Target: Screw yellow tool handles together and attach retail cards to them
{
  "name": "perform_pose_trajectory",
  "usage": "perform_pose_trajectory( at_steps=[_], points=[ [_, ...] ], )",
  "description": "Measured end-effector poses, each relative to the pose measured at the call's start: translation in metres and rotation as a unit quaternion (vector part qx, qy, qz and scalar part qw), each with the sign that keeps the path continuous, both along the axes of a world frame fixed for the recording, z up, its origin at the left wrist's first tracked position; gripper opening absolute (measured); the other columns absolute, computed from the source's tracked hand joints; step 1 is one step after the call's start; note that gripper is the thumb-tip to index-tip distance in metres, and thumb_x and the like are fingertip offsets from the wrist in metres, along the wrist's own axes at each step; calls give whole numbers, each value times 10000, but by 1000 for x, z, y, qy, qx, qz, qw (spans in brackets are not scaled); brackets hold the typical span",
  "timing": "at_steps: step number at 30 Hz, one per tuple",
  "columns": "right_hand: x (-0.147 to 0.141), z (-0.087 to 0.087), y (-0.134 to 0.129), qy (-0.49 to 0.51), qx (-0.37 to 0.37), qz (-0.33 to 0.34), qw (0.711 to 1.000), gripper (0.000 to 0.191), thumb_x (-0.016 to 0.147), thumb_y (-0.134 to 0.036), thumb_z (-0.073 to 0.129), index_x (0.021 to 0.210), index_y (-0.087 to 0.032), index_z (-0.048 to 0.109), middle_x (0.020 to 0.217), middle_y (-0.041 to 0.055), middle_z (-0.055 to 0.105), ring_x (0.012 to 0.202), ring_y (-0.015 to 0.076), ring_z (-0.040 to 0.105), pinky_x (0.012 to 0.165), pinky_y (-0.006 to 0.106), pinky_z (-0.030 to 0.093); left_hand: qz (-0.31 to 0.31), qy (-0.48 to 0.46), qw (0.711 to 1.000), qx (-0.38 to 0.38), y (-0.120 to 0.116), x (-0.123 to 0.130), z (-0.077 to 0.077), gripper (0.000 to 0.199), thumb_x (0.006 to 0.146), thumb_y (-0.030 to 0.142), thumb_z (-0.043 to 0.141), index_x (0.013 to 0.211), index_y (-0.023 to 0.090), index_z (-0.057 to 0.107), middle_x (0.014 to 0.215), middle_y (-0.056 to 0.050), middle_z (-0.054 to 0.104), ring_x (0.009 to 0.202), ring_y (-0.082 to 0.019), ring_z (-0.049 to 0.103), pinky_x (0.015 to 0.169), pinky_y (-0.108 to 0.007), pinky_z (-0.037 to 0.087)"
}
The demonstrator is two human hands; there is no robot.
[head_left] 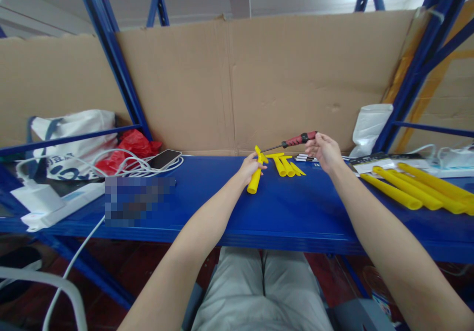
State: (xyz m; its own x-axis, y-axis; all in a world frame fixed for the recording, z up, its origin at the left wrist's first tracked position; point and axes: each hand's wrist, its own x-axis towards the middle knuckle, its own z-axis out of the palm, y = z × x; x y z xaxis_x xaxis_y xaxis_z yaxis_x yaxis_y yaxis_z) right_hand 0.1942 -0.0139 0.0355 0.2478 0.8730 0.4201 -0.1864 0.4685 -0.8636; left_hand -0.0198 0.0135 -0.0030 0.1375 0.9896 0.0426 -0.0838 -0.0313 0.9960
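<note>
My left hand is closed around a yellow plastic piece with a hollow tube end, held just over the blue shelf top. In my right hand is a screwdriver with a red and black handle, gripped near the handle's end. Its thin shaft points left and its tip meets or passes close to the top of the yellow piece; I cannot tell whether it touches. Right of my left hand lie more yellow T-shaped pieces and a small pointed yellow part.
Long yellow tubes lie at the right beside a white power strip. A phone, white cables, a red plastic bag and a cloth bag are at the left. Cardboard stands behind; blue posts rise on both sides.
</note>
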Motion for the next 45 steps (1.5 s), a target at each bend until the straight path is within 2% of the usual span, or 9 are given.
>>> perform_pose_trajectory(
  at_steps=[9, 17, 21, 26, 32, 39, 42, 45],
  points=[
    [-1, -1, 2, 24, 8, -40, 999, 327, 648, -397, 703, 643, -199, 444, 458, -78, 471, 342, 57, 435, 309, 169, 347, 8, -3, 1000, 4, 1, 0, -1, 629, 592, -104, 564, 1135, 209, 513, 869, -28, 618, 571, -97, 579, 442, -170, 410],
    [1, -2, 2, -1, 4, -29, 1000, 283, 703, -444, 653, 763, -188, 549, 391, -98, 361, 299, 61, 382, 298, 174, 323, 13, 12, 1000, 13, 2, -1, -1, 626, 600, -106, 553, 1145, 197, 502, 894, -33, 618, 517, -80, 550, 448, -189, 419],
    [1, 1, -3, 9, -22, 22, 999, 231, 768, -409, 600, 836, -191, 565, 425, -77, 428, 353, 77, 466, 331, 169, 358, 16, 12, 1000, 14, 2, -1, 0, 631, 597, -106, 558, 1151, 192, 499, 914, -40, 615, 521, -81, 556, 434, -183, 412],
    [-1, 4, -5, 21, -27, 46, 998, 193, 792, -332, 594, 724, -184, 489, 569, -44, 561, 439, 74, 552, 378, 166, 407, 22, 20, 999, 17, 2, -1, 0, 619, 602, -103, 549, 1141, 198, 499, 917, -39, 617, 509, -69, 538, 430, -176, 413],
    [-1, 3, -3, 49, -23, 13, 998, 237, 775, -328, 612, 673, -184, 454, 506, -62, 517, 374, 69, 495, 331, 172, 366, 15, 16, 999, 29, -1, 0, 0, 583, 605, -113, 534, 1112, 174, 502, 861, -27, 598, 509, -74, 535, 415, -179, 405],
    [2, 1, 1, 50, -55, -29, 997, 229, 767, -358, 610, 693, -196, 467, 401, -74, 432, 313, 77, 405, 311, 188, 331, 14, 22, 999, 42, 1, -1, 0, 581, 594, -111, 556, 1099, 173, 512, 787, 10, 594, 456, -55, 497, 433, -186, 409],
    [2, 2, -2, 55, -56, -5, 997, 185, 803, -361, 573, 752, -189, 526, 399, -73, 420, 321, 62, 391, 322, 168, 320, 14, 23, 999, 41, 2, 0, 0, 595, 591, -110, 561, 1109, 180, 514, 796, 8, 600, 460, -53, 498, 440, -184, 410],
    [3, 4, -5, 70, -60, 44, 995, 159, 837, -326, 536, 758, -188, 526, 492, -50, 513, 390, 58, 467, 372, 163, 369, 19, 20, 999, 39, 1, 0, 1, 633, 592, -116, 554, 1147, 183, 496, 820, 0, 602, 465, -54, 504, 433, -184, 406]
  ],
)
